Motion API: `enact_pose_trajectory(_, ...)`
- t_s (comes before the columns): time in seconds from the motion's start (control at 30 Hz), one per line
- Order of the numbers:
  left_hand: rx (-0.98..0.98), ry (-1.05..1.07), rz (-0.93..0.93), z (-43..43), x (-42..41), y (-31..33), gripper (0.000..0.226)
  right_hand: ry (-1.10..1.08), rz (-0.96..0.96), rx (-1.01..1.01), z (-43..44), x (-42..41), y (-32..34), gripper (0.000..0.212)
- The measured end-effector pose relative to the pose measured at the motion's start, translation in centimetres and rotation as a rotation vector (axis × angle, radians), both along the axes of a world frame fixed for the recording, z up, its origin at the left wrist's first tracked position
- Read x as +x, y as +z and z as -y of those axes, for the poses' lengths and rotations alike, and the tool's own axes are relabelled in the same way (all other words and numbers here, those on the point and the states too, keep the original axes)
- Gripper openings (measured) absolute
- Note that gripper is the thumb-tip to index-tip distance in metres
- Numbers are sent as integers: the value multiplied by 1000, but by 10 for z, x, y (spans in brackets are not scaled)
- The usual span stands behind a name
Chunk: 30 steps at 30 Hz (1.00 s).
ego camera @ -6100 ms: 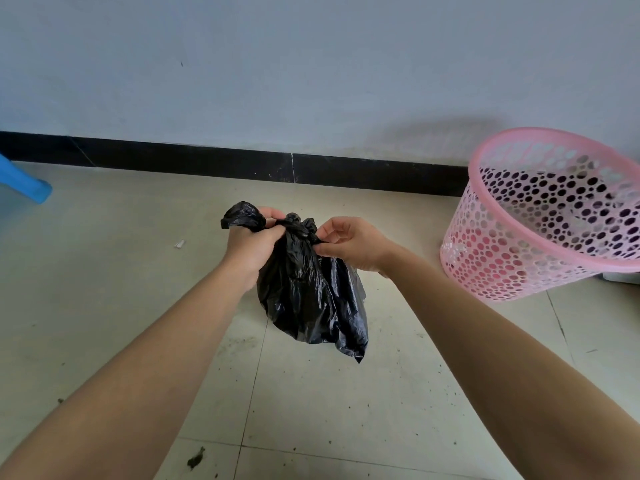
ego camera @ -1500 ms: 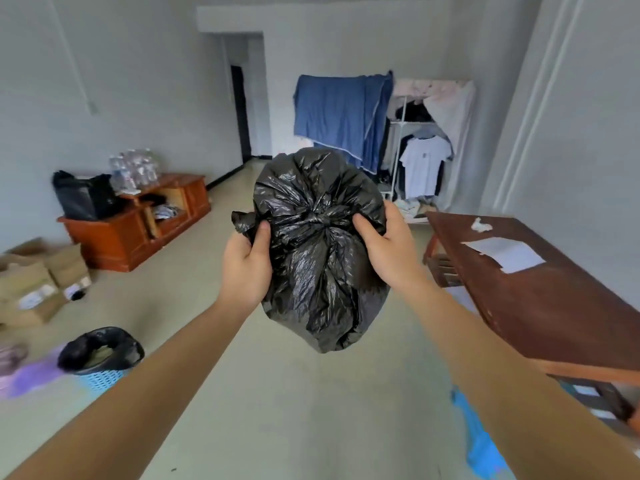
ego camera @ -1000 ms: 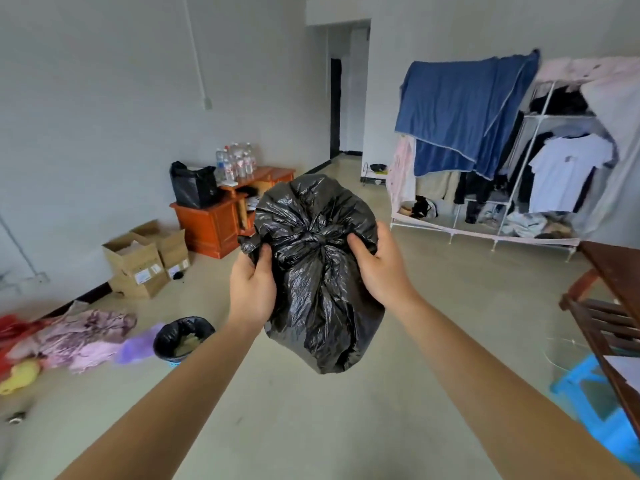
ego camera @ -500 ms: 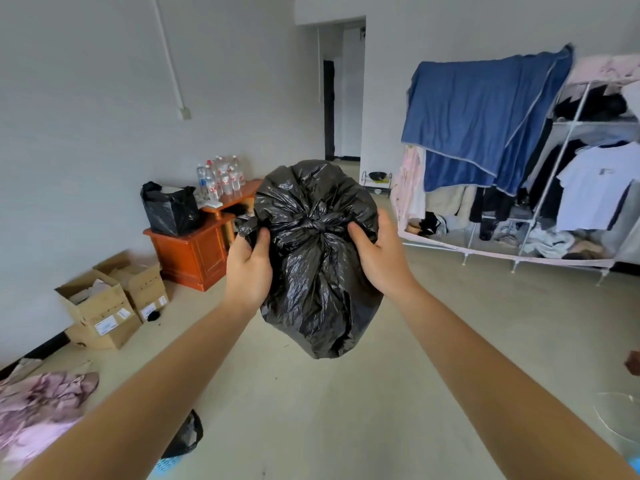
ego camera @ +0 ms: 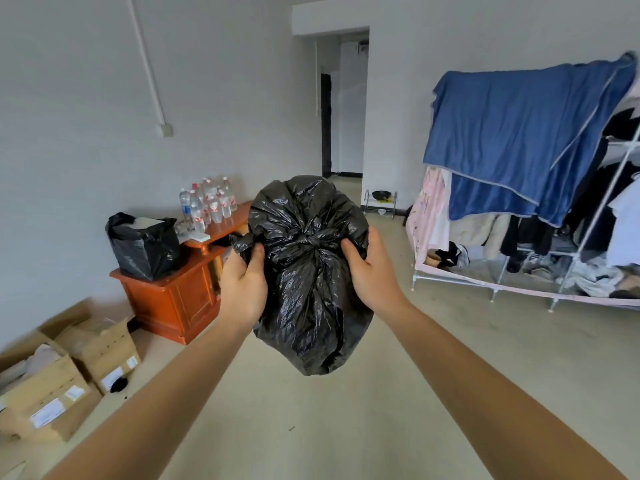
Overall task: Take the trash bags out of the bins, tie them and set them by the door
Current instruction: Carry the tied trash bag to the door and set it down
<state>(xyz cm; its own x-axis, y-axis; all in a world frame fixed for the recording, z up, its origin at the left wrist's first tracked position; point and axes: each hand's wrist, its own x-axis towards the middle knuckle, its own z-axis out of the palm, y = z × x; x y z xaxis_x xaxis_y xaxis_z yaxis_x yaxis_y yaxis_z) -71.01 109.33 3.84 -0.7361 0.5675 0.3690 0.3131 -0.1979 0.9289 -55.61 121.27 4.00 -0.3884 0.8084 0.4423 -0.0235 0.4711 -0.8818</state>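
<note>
A tied black trash bag (ego camera: pixel 311 278) is held up in front of me at chest height, its knot facing me. My left hand (ego camera: pixel 242 282) grips its left side and pinches a loose end of the knot. On the bag's right side my right hand (ego camera: pixel 374 275) holds it with the thumb pressed into the plastic. Straight ahead beyond the bag is a dark doorway (ego camera: pixel 341 109) at the end of a short hallway. A second black bag (ego camera: pixel 145 244) sits on an orange cabinet at the left.
An orange wooden cabinet (ego camera: pixel 176 296) with several water bottles (ego camera: pixel 207 202) stands by the left wall. Cardboard boxes (ego camera: pixel 65 372) lie on the floor at the lower left. A clothes rack (ego camera: pixel 533 216) draped with a blue cloth fills the right. Bare floor runs toward the hallway.
The view has advanced and turned toward the hallway; the cabinet and boxes are nearer and the lined bin on the floor has left the view. Both hands keep the same grip on the bag.
</note>
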Motion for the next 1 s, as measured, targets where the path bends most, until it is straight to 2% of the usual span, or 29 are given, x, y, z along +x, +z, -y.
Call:
enact_pose_trajectory(0.23,-40,-79,-42,-169,-102,0,25,-77,6,-7,-153,-92,1,25)
enact_pose_trajectory(0.37,-36,-89,-69,-279,-148,-10,27,-110,24,19,-259,-142,-13,28)
enact_pose_trajectory(0.5,-15,-103,-100,-407,-200,-17,38,-137,9,49,-377,-190,-24,33)
enact_pose_trajectory(0.63,-13,-105,-107,-530,-253,-10,30,-123,7,36,-503,-243,-14,35)
enact_pose_trajectory(0.8,-36,-70,-91,-647,-343,3,46,-54,13,-10,-630,-331,2,35)
enact_pose_trajectory(1.0,-11,-40,-69,-784,-455,-18,30,8,5,-34,-776,-445,-14,32)
